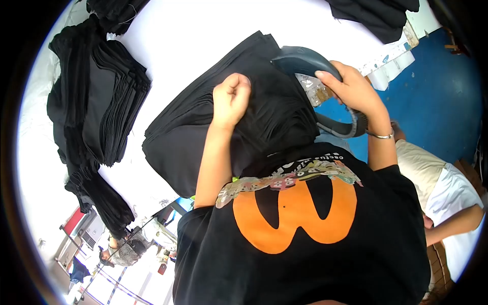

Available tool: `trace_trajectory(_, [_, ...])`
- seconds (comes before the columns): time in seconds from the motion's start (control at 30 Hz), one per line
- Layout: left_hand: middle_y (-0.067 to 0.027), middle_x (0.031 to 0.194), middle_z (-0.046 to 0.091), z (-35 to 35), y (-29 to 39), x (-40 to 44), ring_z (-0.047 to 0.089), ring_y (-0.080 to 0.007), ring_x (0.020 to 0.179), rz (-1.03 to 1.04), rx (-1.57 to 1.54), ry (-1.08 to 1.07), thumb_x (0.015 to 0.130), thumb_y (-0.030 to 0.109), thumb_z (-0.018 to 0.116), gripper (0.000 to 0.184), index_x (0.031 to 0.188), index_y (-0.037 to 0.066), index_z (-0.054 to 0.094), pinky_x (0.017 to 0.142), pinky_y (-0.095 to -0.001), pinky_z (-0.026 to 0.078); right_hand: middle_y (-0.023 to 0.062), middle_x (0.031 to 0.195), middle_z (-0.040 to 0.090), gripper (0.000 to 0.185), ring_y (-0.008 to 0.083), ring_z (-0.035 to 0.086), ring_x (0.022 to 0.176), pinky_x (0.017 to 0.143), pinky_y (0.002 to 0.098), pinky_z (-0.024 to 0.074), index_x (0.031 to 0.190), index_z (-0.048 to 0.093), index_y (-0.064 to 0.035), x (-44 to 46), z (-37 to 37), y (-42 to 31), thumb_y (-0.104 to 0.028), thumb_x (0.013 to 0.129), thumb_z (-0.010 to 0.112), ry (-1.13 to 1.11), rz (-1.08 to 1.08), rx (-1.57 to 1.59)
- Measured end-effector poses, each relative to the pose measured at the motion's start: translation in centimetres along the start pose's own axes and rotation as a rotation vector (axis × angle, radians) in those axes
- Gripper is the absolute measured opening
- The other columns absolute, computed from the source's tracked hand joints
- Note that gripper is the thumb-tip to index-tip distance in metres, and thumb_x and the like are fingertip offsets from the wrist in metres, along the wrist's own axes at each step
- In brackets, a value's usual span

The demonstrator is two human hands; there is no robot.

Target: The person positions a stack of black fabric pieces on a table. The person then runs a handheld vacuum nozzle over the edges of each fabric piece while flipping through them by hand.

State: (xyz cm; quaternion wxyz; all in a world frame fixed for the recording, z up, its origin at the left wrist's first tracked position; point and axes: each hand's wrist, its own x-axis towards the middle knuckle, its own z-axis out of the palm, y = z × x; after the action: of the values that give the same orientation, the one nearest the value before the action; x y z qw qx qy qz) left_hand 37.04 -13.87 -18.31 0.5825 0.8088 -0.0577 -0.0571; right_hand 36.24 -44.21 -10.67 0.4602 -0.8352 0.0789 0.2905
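Observation:
A thick stack of black cloth pieces (188, 109) lies on the white table in front of me, its layered edges fanned. My left hand (232, 97) rests over the stack as a closed fist; whether its curled fingers pinch anything is hidden. At the stack's right side, my right hand (352, 87) is wrapped round a dark, curved label gun (304, 58). A clear plastic section shows beneath its body, and a dark looped part extends below my hand. The tool's front end is over the cloth's upper right corner.
More black cloth piles (109, 101) lie along the table's left side, and another pile (376, 18) is at the far right. The white table (203, 30) ends at the right above a blue floor (432, 96). One person (452, 203) is close on my right; another (127, 249) is at lower left.

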Motion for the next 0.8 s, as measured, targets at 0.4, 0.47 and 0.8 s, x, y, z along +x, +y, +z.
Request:
trace_trajectory(0.4, [-0.0070, 0.114, 0.062, 3.5, 0.7, 2.1, 0.059, -0.0308, 0.105, 0.172, 0.919, 0.180, 0.081, 0.027, 0.082, 0.047, 0.119, 0.009, 0.063, 0.089, -0.0449, 0.045, 0.0211, 0.070, 0.062, 0.055, 0.0311, 0.064, 0.066, 0.068, 0.0395, 0.0511, 0.093, 0.066, 0.0049, -1.0, 1.0, 0.6, -0.050, 0.096, 0.063, 0.068, -0.135, -0.079])
trace_trajectory(0.47, [-0.0065, 0.109, 0.062, 4.1, 0.2, 1.8, 0.058, -0.0294, 0.105, 0.234, 0.819, 0.242, 0.079, 0.027, 0.084, 0.045, 0.116, 0.011, 0.063, 0.090, -0.0440, 0.044, 0.0213, 0.071, 0.062, 0.055, 0.0310, 0.064, 0.066, 0.067, 0.0388, 0.0515, 0.093, 0.067, 0.0049, 0.1, 2.1, -0.8, -0.050, 0.096, 0.063, 0.111, -0.163, -0.147])
trace_trajectory(0.8, [-0.0061, 0.081, 0.060, 3.1, 0.9, 1.6, 0.059, -0.0174, 0.074, 0.093, 0.331, 0.223, 0.075, -0.003, 0.082, 0.025, 0.084, 0.002, 0.060, 0.073, -0.0291, 0.052, 0.0241, 0.076, 0.064, 0.057, 0.0362, 0.063, 0.070, 0.070, 0.0407, 0.0510, 0.094, 0.066, 0.0060, 0.2, 3.1, 0.5, -0.051, 0.096, 0.062, 0.220, -0.217, -0.109])
